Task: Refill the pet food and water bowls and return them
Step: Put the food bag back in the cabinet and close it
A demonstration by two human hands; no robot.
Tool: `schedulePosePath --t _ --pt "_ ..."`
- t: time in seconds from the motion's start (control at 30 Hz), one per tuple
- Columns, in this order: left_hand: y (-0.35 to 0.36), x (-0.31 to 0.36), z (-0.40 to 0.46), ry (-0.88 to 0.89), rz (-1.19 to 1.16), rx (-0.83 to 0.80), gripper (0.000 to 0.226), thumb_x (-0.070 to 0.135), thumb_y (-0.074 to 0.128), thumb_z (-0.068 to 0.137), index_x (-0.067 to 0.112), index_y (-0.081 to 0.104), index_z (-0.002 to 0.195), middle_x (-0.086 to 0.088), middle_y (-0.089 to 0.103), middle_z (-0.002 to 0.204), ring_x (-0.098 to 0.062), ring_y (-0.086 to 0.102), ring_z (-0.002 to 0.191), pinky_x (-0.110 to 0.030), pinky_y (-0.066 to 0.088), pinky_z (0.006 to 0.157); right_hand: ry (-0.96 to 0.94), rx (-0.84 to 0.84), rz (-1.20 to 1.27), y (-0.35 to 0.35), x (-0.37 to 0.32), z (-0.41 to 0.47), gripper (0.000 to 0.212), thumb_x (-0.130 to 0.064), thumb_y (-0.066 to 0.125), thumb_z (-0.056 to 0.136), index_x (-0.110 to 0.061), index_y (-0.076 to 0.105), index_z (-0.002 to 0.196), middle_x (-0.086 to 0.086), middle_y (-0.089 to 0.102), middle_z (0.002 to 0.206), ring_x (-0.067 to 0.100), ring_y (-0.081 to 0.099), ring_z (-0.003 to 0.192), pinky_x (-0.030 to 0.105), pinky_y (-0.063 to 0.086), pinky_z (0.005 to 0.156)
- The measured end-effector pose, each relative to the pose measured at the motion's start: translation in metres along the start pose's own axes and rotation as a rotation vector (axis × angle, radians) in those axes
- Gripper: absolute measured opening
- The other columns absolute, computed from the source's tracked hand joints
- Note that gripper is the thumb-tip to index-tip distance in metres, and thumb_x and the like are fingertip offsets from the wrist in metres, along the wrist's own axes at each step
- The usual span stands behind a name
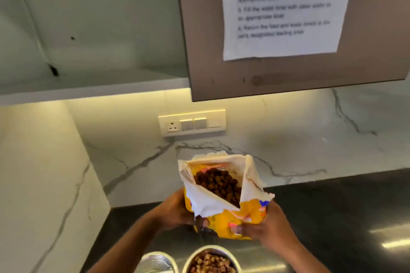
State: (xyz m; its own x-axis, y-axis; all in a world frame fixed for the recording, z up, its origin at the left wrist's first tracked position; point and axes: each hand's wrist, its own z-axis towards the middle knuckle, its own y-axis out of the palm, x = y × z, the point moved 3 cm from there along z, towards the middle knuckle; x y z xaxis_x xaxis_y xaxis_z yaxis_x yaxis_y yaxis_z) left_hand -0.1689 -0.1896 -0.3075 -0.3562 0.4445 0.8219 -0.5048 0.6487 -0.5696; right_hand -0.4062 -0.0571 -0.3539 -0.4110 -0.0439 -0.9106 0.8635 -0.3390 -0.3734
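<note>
A yellow pet food bag (230,217) stands upright above the dark counter, its torn white top open and brown kibble (218,183) showing inside. My left hand (175,210) grips the bag's left side and my right hand (264,226) grips its lower right side. Below the bag, at the bottom edge, a steel bowl (211,260) holds brown kibble. To its left a second steel bowl (158,262) shows only shiny metal inside; both bowls are partly cut off by the frame.
The black counter (332,217) runs to the right, backed by a white marble wall with a switch plate (192,122). An open cabinet door (288,29) with a printed instruction sheet hangs overhead. A marble side wall (44,184) closes the left.
</note>
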Motion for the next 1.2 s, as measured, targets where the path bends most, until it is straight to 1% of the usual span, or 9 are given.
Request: schedulePosePath --t 0.17,0.33,0.5,0.63,0.73,0.87,1.0,1.1,1.2 --pt "-0.07 0.026 -0.052 0.09 -0.082 0.142 0.069 -0.004 0.08 0.082 0.009 0.05 0.142 -0.008 0.066 0.138 -0.029 0.063 0.128 -0.042 0.053 0.105 -0.169 -0.038 0.017 0.033 -0.09 0.01 0.076 -0.05 0.1 0.055 -0.03 0.068 0.12 -0.017 0.078 0.108 0.001 0.072 0.104 0.021 0.055 0.086" --pt "-0.123 0.048 -0.097 0.16 -0.197 0.266 0.065 0.01 0.075 0.087 0.011 0.047 0.145 -0.011 0.065 0.138 -0.033 0.063 0.128 -0.044 0.054 0.102 -0.351 -0.036 -0.009 0.058 -0.169 0.016 0.072 -0.057 0.093 0.063 -0.044 0.061 0.126 -0.027 0.073 0.116 -0.002 0.069 0.109 0.033 0.058 0.096" --pt "-0.16 0.089 -0.133 0.288 -0.251 0.472 0.097 0.059 0.087 0.066 0.022 0.046 0.146 -0.005 0.066 0.139 -0.027 0.065 0.125 -0.046 0.055 0.103 -0.489 0.021 -0.012 0.066 -0.244 0.017 0.078 -0.072 0.086 0.06 -0.045 0.062 0.129 -0.032 0.072 0.115 -0.003 0.069 0.109 0.037 0.058 0.099" --pt "-0.187 0.123 -0.147 0.426 -0.281 0.578 0.096 0.062 0.085 0.067 0.02 0.048 0.145 -0.006 0.066 0.138 -0.029 0.065 0.125 -0.049 0.053 0.103 -0.572 0.064 -0.024 0.061 -0.296 0.015 0.07 -0.067 0.086 0.065 -0.043 0.066 0.128 -0.032 0.073 0.112 -0.005 0.07 0.105 0.037 0.059 0.097" --pt "-0.207 0.152 -0.153 0.528 -0.357 0.652 0.091 0.062 0.088 0.061 0.018 0.057 0.135 -0.006 0.072 0.13 -0.026 0.071 0.115 -0.035 0.06 0.09 -0.627 0.146 -0.032 0.053 -0.334 0.014 0.076 -0.077 0.083 0.061 -0.046 0.066 0.127 -0.032 0.073 0.111 -0.006 0.07 0.103 0.031 0.058 0.094" --pt "-0.24 0.182 -0.145 0.565 -0.388 0.805 0.097 0.067 0.088 0.055 0.011 0.059 0.128 -0.011 0.076 0.117 -0.034 0.075 0.103 -0.047 0.063 0.084 -0.65 0.265 -0.069 0.044 -0.385 0.02 0.074 -0.08 0.077 0.06 -0.044 0.066 0.125 -0.027 0.073 0.109 0.0 0.07 0.099 0.027 0.055 0.089" --pt "-0.272 0.198 -0.115 0.528 -0.392 0.853 0.065 0.054 0.078 0.075 0.01 0.062 0.12 -0.017 0.076 0.112 -0.039 0.075 0.099 -0.05 0.063 0.081 -0.63 0.362 -0.161 0.04 -0.419 0.046 0.077 -0.081 0.07 0.067 -0.039 0.061 0.129 -0.016 0.073 0.12 0.012 0.072 0.102 0.026 0.052 0.085" --pt "-0.294 0.197 -0.084 0.393 -0.164 0.891 0.052 0.06 0.077 0.077 0.018 0.072 0.108 -0.015 0.078 0.104 -0.035 0.076 0.092 -0.052 0.061 0.086 -0.576 0.398 -0.272 0.042 -0.423 0.073 0.076 -0.078 0.068 0.074 -0.033 0.057 0.133 -0.008 0.072 0.124 0.02 0.072 0.104 0.028 0.051 0.082" --pt "-0.309 0.191 -0.059 0.145 0.342 1.022 0.04 0.046 0.071 0.09 0.015 0.074 0.114 -0.011 0.078 0.106 -0.03 0.072 0.097 -0.035 0.054 0.088 -0.529 0.356 -0.435 0.05 -0.415 0.095 0.081 -0.074 0.071 0.076 -0.032 0.046 0.141 -0.006 0.068 0.132 0.021 0.07 0.108 0.031 0.053 0.083"
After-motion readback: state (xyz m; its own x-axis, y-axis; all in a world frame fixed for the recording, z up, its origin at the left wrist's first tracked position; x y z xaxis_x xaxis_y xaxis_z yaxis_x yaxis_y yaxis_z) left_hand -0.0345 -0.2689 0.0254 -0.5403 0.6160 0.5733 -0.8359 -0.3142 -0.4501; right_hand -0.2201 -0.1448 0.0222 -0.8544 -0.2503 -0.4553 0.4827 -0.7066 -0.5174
